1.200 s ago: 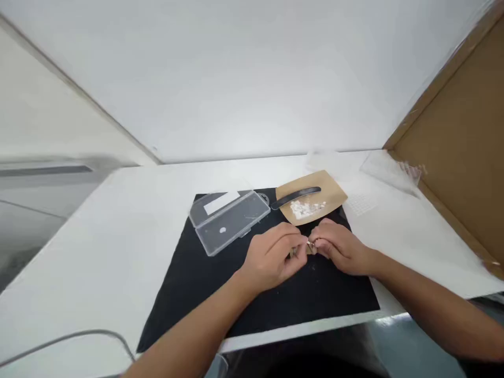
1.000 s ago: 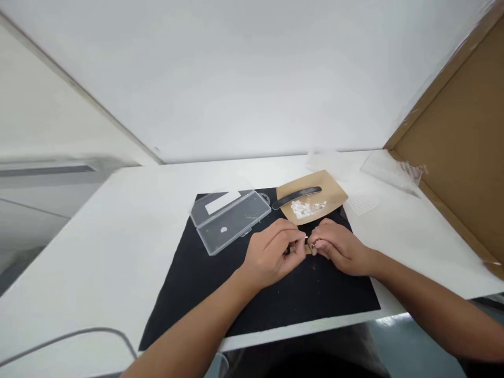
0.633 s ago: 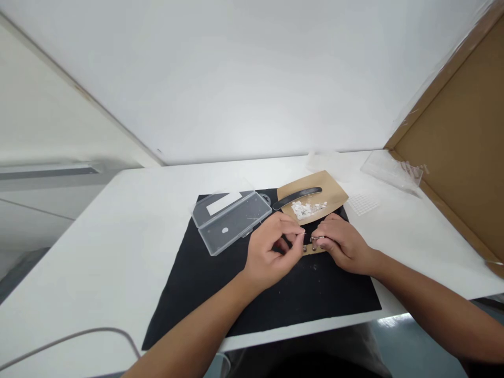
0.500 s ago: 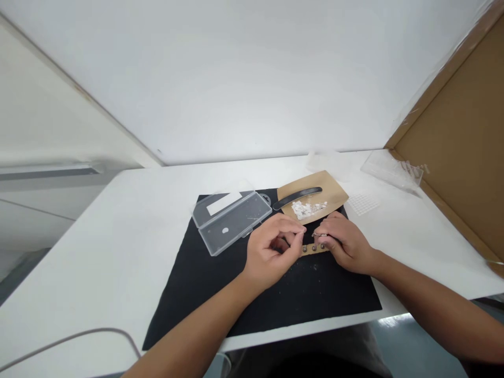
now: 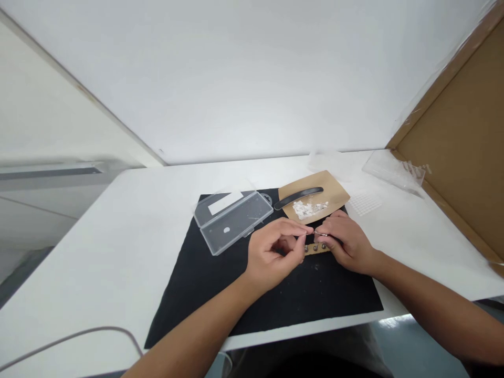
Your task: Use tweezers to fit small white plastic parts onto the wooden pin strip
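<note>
Inspected both hands, near each other above the black mat [image 5: 275,310] on the bench [image 5: 98,252]. Found the right hand [image 5: 348,242] clamped on a small metal piece [image 5: 322,234]. Observed the left hand [image 5: 277,247] with thumb and forefinger drawn close, right beside that piece; could not tell from so small a view whether holding anything. Located a tan strip [image 5: 311,252] with round studs [image 5: 315,247] between the hands, partly hidden. Noted an open clear box [image 5: 236,223] beyond the left hand, plus brown paper [image 5: 333,191] bearing a file [image 5: 299,197] and white bits [image 5: 305,210].
</note>
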A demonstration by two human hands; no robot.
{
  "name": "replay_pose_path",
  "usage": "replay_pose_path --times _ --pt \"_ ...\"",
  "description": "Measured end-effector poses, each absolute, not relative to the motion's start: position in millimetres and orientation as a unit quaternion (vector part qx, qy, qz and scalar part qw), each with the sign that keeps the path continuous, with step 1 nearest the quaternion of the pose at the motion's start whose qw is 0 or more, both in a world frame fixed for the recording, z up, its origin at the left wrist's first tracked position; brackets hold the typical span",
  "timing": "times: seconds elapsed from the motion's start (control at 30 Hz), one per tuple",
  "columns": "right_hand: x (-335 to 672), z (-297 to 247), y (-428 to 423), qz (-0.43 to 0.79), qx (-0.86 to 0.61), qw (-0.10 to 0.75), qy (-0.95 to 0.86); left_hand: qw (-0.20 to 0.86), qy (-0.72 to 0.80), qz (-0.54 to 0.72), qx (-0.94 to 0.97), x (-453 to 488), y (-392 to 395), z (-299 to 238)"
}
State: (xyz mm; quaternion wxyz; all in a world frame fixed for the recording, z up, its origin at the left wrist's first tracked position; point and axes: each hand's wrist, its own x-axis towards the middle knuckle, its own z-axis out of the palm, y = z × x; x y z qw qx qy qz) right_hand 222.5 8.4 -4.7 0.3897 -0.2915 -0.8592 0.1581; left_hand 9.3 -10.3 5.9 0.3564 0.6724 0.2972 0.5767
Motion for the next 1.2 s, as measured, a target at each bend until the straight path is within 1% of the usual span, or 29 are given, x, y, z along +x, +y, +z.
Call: replay_pose_path --times 0.1,0.3,0.37,0.43,0.53,0.63,0.77,0.83,0.97,1.03,1.1,1.2 --pt "222 -5 8 0.152 -0.293 0.390 -0.860 0.276 0.295 0.580 0.708 9 -8 7" --pt "223 -6 9 0.108 -0.292 0.384 -0.870 0.030 0.270 0.554 0.787 7 -6 8" --pt "223 -6 9 0.093 -0.291 0.383 -0.872 -0.032 0.269 0.529 0.804 5 -7 8" --pt "223 -6 8 0.085 -0.296 0.383 -0.871 -0.069 0.276 0.503 0.816 3 -9 8" --pt "223 -7 8 0.079 -0.313 0.382 -0.866 -0.074 0.295 0.472 0.828 0 -11 6" --pt "223 -8 9 0.078 -0.321 0.386 -0.861 -0.048 0.315 0.478 0.819 1 -12 5" --pt "223 -9 10 0.072 -0.325 0.391 -0.858 0.016 0.324 0.530 0.783 7 -13 7" --pt "223 -10 11 0.069 -0.326 0.390 -0.858 0.089 0.346 0.552 0.753 10 -14 8" --pt "222 -9 10 0.071 -0.325 0.393 -0.857 0.323 0.391 0.563 0.652 12 -15 7" --pt "222 -8 10 0.079 -0.327 0.392 -0.856 0.422 0.400 0.563 0.588 12 -15 6" --pt "221 -8 10 0.095 -0.329 0.390 -0.855 0.478 0.408 0.558 0.542 12 -13 6" --pt "220 -8 9 0.116 -0.330 0.391 -0.851 0.513 0.413 0.550 0.513 12 -11 7"
